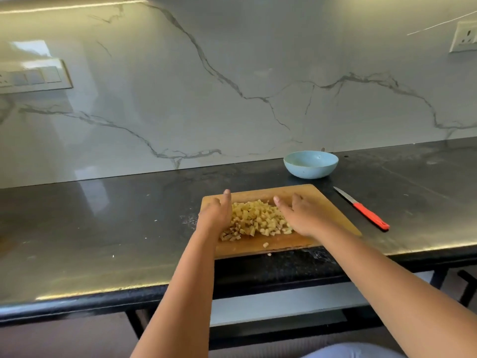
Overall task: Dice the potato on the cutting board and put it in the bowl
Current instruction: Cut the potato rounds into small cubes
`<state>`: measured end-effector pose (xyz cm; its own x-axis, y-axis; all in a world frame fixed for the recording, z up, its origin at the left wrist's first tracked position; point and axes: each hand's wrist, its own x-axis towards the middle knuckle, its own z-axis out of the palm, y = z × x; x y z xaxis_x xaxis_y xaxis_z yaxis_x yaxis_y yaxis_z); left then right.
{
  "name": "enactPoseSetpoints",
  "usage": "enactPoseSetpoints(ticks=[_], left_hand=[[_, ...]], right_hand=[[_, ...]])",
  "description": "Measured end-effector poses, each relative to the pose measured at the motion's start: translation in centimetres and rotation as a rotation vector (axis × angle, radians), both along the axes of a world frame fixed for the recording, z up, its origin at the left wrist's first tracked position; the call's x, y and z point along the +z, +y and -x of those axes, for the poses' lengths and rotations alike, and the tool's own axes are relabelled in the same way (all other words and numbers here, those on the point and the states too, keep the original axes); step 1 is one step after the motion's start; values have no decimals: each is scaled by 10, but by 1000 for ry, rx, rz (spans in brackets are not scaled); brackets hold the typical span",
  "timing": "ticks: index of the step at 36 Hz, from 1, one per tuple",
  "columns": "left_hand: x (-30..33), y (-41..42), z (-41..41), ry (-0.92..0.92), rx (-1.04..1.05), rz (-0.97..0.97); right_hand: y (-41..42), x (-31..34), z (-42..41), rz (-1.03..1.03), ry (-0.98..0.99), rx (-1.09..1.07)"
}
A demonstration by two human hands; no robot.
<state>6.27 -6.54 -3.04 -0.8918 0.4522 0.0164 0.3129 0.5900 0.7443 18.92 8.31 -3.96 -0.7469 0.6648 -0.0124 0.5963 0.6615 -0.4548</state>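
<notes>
We flank diced potato (255,219) on cutting board (322,202) — left hand (215,215), right hand (299,218), fingers straight, gripping nothing. Bowl (311,164) sits apart behind board. We'd press palms inward, lift compact heap — mind stray cube (265,244).

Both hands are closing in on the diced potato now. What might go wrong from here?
Dice may spill: strays already sit at the cutting board near edge, one off it. The bowl stands apart behind the board, so pieces carried between left hand and right hand could drop onto the counter.
</notes>
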Motion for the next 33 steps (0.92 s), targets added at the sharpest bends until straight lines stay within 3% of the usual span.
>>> enactPoseSetpoints(ticks=[8, 24, 29, 33], left_hand=[[-6, 10, 5, 143, 6, 12], [0, 71, -11, 16, -113, 93], [13, 78, -18, -84, -124, -70], [23, 70, -11, -377, -124, -330]], right_hand=[[-10, 2, 24, -39, 50, 64], [-8, -2, 32, -17, 226, 12], [2, -4, 35, 41, 354, -53], [20, -4, 26, 30, 648, -84]])
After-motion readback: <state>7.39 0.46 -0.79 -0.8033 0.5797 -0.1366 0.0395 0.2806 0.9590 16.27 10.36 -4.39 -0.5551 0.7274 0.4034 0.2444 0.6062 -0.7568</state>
